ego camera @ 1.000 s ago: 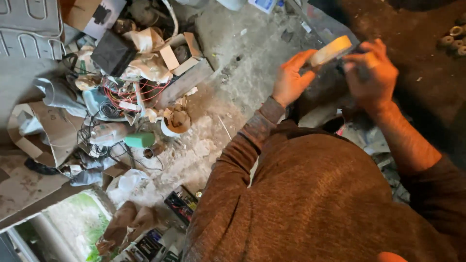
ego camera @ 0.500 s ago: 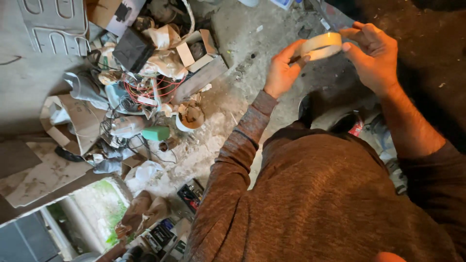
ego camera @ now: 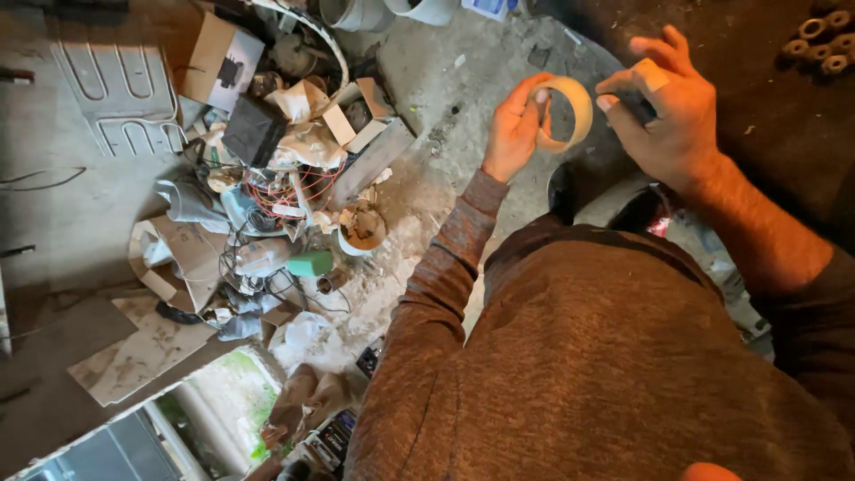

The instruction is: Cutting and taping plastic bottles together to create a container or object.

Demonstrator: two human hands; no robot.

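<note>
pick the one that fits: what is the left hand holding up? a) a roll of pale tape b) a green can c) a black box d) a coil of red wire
a: the left hand grips a pale ring-shaped roll of tape by its rim, while the right hand is at the roll's other side with a strip of tape on its fingers.

pale tape roll (ego camera: 570, 111), upright, held mid-air.

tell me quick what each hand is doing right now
Left hand: closed in a grip on the roll of tape.
Right hand: open, fingers spread, touching the roll's far edge.
</note>
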